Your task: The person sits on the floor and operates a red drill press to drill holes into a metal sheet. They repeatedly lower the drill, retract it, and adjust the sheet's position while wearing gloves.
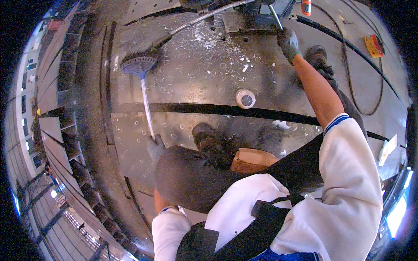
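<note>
the grey-gloved left hand (156,148) is closed around the pale handle (147,104) of a broom (139,66). its fan-shaped, blue-grey head with dark bristles is at twelve o'clock from this hand. at two o'clock, the right hand (287,43), also gloved, grips a thin metal bar (275,17).

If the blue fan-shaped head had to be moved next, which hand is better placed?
Left, likely: the left hand holds the white handle joined to the blue head, while the right hand grips a metal rod.
</note>
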`<act>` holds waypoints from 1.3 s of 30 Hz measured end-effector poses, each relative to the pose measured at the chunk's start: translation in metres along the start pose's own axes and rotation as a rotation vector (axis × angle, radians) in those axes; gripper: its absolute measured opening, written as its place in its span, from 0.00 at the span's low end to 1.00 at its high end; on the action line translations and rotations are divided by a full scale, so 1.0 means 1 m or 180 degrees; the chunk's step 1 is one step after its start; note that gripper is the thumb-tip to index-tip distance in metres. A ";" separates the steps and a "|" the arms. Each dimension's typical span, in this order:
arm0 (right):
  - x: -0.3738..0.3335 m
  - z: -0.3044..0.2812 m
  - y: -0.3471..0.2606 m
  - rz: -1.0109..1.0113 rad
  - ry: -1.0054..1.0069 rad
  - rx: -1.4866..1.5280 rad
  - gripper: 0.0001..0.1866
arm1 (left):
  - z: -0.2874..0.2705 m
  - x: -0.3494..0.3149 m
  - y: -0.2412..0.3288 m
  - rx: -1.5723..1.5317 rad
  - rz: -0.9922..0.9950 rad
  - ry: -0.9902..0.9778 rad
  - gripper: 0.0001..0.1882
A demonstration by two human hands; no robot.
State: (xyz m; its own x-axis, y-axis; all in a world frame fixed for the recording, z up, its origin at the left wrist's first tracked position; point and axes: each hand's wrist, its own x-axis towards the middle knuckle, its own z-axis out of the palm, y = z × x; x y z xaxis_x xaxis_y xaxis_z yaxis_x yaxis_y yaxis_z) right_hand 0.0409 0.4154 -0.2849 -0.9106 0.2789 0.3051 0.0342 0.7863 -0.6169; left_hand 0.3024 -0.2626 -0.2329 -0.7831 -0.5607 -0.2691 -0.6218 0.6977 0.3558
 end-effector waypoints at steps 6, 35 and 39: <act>0.001 0.002 -0.013 0.0083 -0.0153 0.0098 0.16 | -0.090 -0.118 -0.004 -0.0869 -0.0258 -0.0260 0.17; -0.011 0.011 0.008 -0.0256 0.0296 -0.0173 0.17 | -0.076 -0.008 0.113 0.0118 0.1535 0.0254 0.27; 0.000 0.009 0.012 -0.0678 0.0534 -0.0230 0.14 | -0.102 -0.106 -0.016 0.0002 0.1112 -0.0475 0.28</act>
State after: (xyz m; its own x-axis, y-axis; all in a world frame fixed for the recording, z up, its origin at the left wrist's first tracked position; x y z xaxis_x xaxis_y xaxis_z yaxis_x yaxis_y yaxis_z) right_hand 0.0379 0.4201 -0.2990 -0.8196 0.1858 0.5419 -0.1159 0.8726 -0.4744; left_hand 0.3963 -0.2601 -0.1191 -0.9410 -0.2178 -0.2591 -0.3170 0.8357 0.4485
